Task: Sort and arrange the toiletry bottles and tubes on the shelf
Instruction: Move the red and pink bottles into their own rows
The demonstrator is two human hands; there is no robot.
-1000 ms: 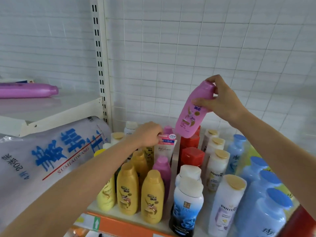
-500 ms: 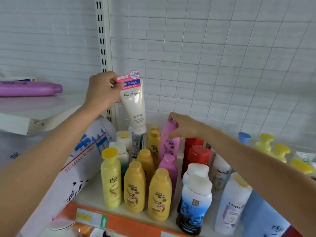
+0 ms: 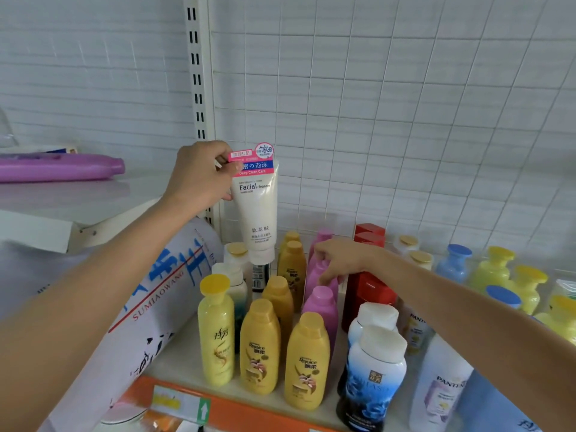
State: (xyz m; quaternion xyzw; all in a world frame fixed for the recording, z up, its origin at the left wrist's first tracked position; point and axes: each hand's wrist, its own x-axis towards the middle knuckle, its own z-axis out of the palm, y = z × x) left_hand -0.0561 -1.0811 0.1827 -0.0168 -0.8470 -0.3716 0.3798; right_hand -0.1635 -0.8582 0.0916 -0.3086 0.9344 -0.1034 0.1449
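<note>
The left hand (image 3: 199,176) pinched the white facial cleanser tube (image 3: 256,210) by its top, held above the shelf (image 3: 174,360). The right hand (image 3: 339,260) gripped a pink bottle (image 3: 314,275) standing far in the pink row.

A shop, by the look of it: a white retail shelf (image 3: 174,353) with an orange price strip (image 3: 237,403) along its front, a slotted upright (image 3: 195,73) and wire-grid back panel (image 3: 389,120), and rows of matching shampoo bottles (image 3: 307,360) standing below the fingers (image 3: 226,159).
</note>
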